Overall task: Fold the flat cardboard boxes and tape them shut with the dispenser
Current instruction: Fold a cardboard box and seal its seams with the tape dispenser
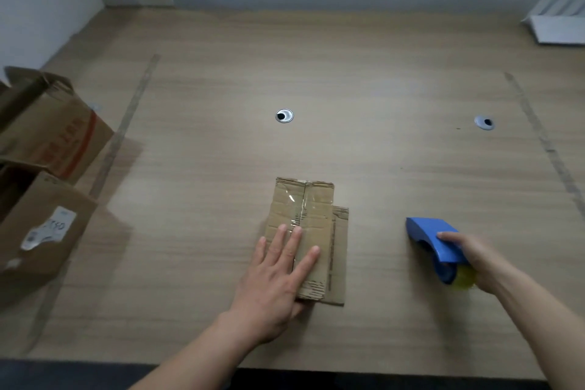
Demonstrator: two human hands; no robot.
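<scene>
Gripped in the right hand (474, 258), well to the right of the box, is the blue tape dispenser (438, 244), its fingers curled over the top; a yellowish tape roll (463, 277) shows at its near end, and the dispenser is held low over the wooden desk (364, 73). The left hand (278, 275) is laid flat, fingers straight and spread, on the small cardboard box (311, 218) near the desk's front middle. Clear tape is seen along the box's centre seam. At far left, two larger cartons (47, 168) are stood; red printing on one is blurred, and a white label (49, 231) on the other carries handwriting that cannot be read.
</scene>
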